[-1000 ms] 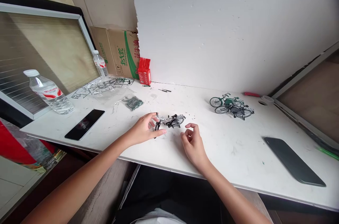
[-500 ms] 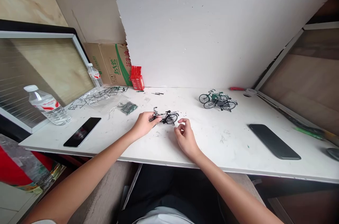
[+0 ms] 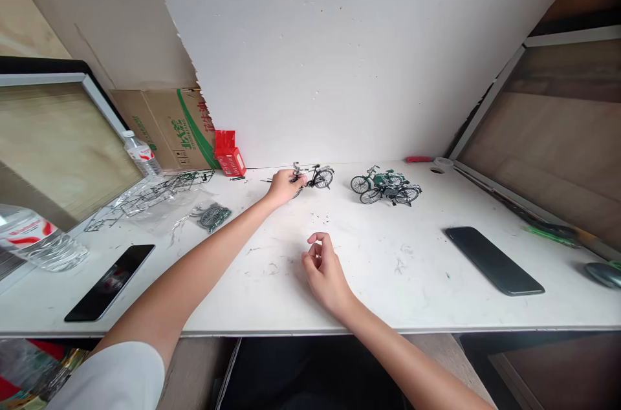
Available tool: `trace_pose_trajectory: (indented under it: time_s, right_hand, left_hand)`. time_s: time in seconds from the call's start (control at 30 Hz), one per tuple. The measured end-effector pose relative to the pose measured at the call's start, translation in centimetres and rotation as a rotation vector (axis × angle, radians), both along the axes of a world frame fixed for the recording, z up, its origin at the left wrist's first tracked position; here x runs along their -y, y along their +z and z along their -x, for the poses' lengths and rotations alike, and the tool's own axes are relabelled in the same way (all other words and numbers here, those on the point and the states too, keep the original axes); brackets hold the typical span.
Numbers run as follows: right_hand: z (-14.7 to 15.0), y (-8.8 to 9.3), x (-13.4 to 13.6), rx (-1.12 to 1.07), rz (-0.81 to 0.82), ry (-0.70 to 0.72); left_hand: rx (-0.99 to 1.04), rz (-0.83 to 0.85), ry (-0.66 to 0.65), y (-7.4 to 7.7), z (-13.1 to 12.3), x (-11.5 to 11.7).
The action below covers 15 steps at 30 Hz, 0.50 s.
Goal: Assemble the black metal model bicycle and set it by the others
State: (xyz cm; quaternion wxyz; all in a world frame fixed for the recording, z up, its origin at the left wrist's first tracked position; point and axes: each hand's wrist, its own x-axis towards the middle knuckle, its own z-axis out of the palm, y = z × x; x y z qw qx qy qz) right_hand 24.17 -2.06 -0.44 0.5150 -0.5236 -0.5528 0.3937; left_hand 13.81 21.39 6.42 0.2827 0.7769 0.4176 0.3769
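My left hand [image 3: 284, 187] is closed on the front end of a small black model bicycle [image 3: 321, 177], toward the back of the white table. The bicycle's rear wheel and saddle point right, and my fingers cover part of its front. My right hand [image 3: 326, 273] rests at the near middle of the table, its fingers loosely curled and apart, with nothing seen in them. To the right of the held bicycle stand a green model bicycle [image 3: 361, 184] and a dark one [image 3: 371, 196], close together and overlapping in view.
At the left lie plastic part frames [image 3: 165, 193], a bag with wheel parts [image 3: 213, 216], a phone [image 3: 110, 284] and a water bottle [image 3: 39, 238]. A red box [image 3: 229, 154] stands behind them. On the right are a black slab [image 3: 495, 261] and a red-handled tool [image 3: 418, 159].
My left hand has carried the black bicycle away from me, toward the back board. My right hand stays near the front, still curled. The camera view has turned slightly right.
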Motion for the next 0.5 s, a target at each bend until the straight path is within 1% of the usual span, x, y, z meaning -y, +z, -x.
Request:
trace_pose_trajectory:
  time_s: [0.07, 0.13, 0.23, 0.37, 0.5]
  right_hand:
    - [0.0, 0.1, 0.1, -0.008, 0.017, 0.011]
    - [0.1, 0.2, 0.2, -0.014, 0.028, 0.014]
    - [0.2, 0.5, 0.3, -0.012, 0.028, 0.018]
    - [0.2, 0.6, 0.4, -0.009, 0.060, 0.013]
    - [0.3, 0.5, 0.6, -0.020, 0.107, 0.027]
  left_hand:
    - [0.087, -0.010, 0.005, 0.7, -2.8, -2.2]
    - [0.115, -0.043, 0.009, 1.2, -5.7, -4.1]
    - [0.111, -0.029, 0.001, 1.3, -9.7, -6.6]
    - [0.107, -0.019, -0.061, 0.3, -14.2, -8.9]
    - [0.112, -0.007, -0.133, -0.9, -17.4, -10.8]
